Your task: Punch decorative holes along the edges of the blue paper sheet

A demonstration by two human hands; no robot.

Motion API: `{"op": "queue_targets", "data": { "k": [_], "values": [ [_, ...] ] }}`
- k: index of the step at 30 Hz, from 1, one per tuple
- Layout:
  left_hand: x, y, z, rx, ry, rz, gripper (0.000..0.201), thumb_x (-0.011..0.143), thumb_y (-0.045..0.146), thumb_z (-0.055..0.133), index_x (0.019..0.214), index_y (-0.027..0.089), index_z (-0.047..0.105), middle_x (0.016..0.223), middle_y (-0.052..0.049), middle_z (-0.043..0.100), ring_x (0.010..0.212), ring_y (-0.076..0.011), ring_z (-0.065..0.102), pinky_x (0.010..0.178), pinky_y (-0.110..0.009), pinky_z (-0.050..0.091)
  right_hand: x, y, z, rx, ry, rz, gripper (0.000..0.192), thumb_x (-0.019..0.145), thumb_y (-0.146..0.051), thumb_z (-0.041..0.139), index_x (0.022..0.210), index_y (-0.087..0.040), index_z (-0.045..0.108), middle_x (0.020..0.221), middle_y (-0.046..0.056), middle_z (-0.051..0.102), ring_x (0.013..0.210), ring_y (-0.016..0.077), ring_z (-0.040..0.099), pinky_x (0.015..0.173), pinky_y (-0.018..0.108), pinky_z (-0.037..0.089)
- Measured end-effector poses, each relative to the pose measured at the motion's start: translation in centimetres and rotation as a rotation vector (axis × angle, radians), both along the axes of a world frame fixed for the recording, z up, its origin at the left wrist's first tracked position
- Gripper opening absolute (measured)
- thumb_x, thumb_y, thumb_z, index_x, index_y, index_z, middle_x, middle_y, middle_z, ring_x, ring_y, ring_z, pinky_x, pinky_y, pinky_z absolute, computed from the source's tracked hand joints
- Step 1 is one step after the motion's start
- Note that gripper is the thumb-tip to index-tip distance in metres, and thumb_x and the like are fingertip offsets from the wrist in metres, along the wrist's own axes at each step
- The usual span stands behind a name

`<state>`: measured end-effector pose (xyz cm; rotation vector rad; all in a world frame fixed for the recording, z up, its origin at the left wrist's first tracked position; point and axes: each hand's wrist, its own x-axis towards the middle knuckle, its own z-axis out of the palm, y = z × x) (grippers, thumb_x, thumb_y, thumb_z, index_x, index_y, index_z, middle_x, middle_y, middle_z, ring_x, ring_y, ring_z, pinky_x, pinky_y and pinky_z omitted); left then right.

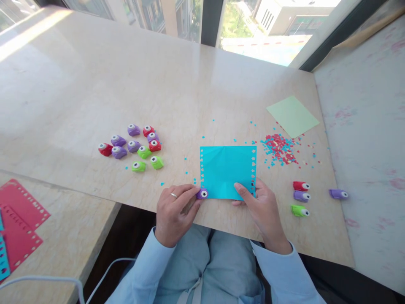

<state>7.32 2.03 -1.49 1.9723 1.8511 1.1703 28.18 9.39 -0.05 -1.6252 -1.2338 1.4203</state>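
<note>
Left hand (172, 213) pinches 1 purple punch (202, 194) at the blue paper (226, 171) corner, while right hand (261, 207) grips the paper's lower edge on the table (126, 84).

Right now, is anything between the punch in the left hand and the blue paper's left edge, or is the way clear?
Nothing visible stands in the way. The left hand holds the purple punch right at the lower left corner of the blue paper, while the right hand steadies the lower right edge. Loose paper bits lie to the left, off the sheet.
</note>
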Motion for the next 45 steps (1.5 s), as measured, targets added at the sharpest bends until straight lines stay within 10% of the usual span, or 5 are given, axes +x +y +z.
{"op": "queue_targets", "data": {
  "k": [41, 45],
  "values": [
    [-0.7, 0.0, 0.4, -0.15, -0.091, -0.06, 0.026, 0.085, 0.028, 0.068, 0.11, 0.022, 0.067, 0.114, -0.009, 0.068, 0.106, -0.0252, 0.063, 0.089, -0.041, 0.049, -0.4, 0.1, 0.4, 0.026, -0.039, 0.019, 0.051, 0.075, -0.055, 0.071, 0.109, -0.018, 0.064, 0.099, 0.006, 0.071, 0.064, 0.0195, 0.068, 0.053, 0.032, 0.062],
    [-1.2, 0.0, 1.7, -0.26, -0.271, -0.033, 0.032, 0.081, 0.037, 0.07, 0.107, 0.018, 0.065, 0.094, -0.006, 0.065, 0.074, -0.0154, 0.058, 0.071, -0.031, 0.049, -0.4, 0.2, 0.1, 0.042, -0.021, 0.02, 0.047, 0.074, -0.053, 0.072, 0.104, -0.018, 0.065, 0.092, 0.004, 0.069, 0.061, 0.0193, 0.067, 0.052, 0.033, 0.061]
  ]
}}
